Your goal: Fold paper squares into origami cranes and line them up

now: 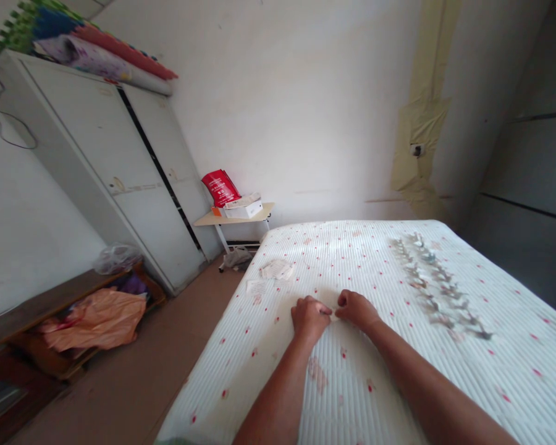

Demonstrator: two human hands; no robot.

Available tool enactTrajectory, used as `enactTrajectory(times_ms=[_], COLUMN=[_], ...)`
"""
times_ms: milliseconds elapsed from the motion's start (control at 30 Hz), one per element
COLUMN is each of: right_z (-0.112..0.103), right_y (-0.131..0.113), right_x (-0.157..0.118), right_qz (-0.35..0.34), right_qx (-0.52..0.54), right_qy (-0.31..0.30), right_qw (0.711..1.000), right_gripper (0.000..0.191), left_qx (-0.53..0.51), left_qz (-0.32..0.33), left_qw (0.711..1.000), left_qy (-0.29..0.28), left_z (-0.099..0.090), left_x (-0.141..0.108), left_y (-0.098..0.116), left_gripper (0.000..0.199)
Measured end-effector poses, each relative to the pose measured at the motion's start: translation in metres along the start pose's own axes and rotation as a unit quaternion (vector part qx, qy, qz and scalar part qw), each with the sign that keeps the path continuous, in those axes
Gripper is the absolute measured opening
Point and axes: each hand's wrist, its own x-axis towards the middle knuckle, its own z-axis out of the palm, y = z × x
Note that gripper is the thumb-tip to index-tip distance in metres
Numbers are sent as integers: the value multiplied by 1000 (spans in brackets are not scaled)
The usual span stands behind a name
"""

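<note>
Over the middle of the bed, my left hand (311,315) and my right hand (356,309) are close together with curled fingers. Between them is a small pale piece of folded paper (334,314), pinched from both sides and mostly covered by the fingers. Beyond my left hand, a loose pile of thin printed paper sheets (277,269) lies on the white quilted bedspread (343,395). To the right of my right hand, several small folded paper figures (438,287) stand in rows running away from me; their exact shape is blurred.
A small side table (204,218) past the bed's far left corner holds a red bag (220,188) and a white box (244,210). Grey cabinets (97,142) with rolled mats on top stand at left. An orange plastic bag (97,318) lies on a low wooden bench.
</note>
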Motion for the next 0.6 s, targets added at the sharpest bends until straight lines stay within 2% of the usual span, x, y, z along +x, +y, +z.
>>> enactTrajectory(times_ms=[300,433,600], right_z=[-2,-1,4], right_y=[1,-3,-5], right_x=[-3,-11,-17], right_qz=[-13,-48,-61], right_qx=[4,-10,-47], right_qy=[-7,-1,12], right_qw=[1000,999,997], right_gripper=[15,30,32], left_qx=[-11,-13,2], left_qz=[13,16,9], left_qw=[1000,1000,1000], left_qy=[7,18,19], left_z=[1,-1,-1], left_x=[-2,-6,-7], left_y=[-2,-2,0], left_gripper=[17,17,37])
